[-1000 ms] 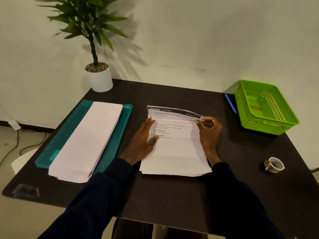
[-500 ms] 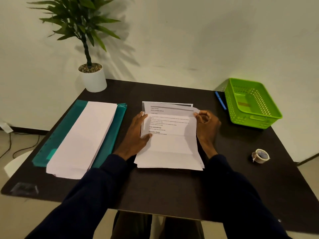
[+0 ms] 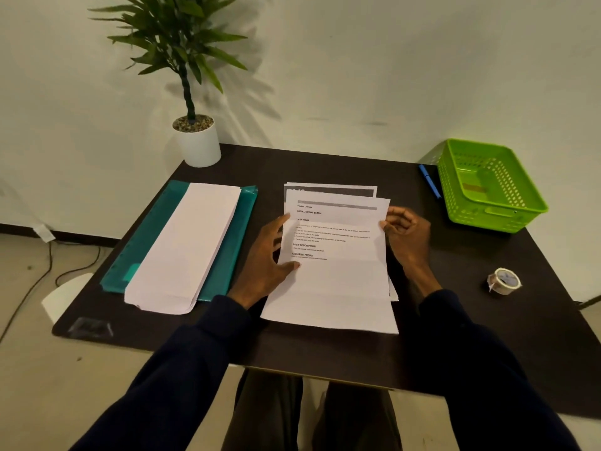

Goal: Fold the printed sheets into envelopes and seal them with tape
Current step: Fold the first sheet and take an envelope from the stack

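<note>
Printed sheet (image 3: 338, 275): you have it on top of the stack (image 3: 328, 189) at the middle of the table (image 3: 325, 356), between your two hands. It sits a little nearer to you than the pages beneath. (First inspector)

Agreed. Its long axis runs straight away from you toward the wall, so any fold across it brings the near edge and the far edge together. Two faint lines seem to cross the lower half; whether they are creases cannot be confirmed. (Second inspector)

Your right hand (image 3: 406, 236) is beside the right edge near the far corner, fingers curled, pinching that edge. (First inspector)

Your left hand (image 3: 263, 255) is not gripping. Its fingers lie straight along the left edge and the thumb rests on the printed face. (Second inspector)

Judgement: you are squaring up for the fold, and no fold is finished. The left hand should pin the paper while the right carries the far edge over. (First inspector)

One note on reach. The envelopes (image 3: 182, 249) lie on the teal folder (image 3: 153, 236), just left of your left hand, also lengthwise away from you. The tape roll (image 3: 504, 280) is well off to the right, so your right hand is the nearer one. (Second inspector)
</note>
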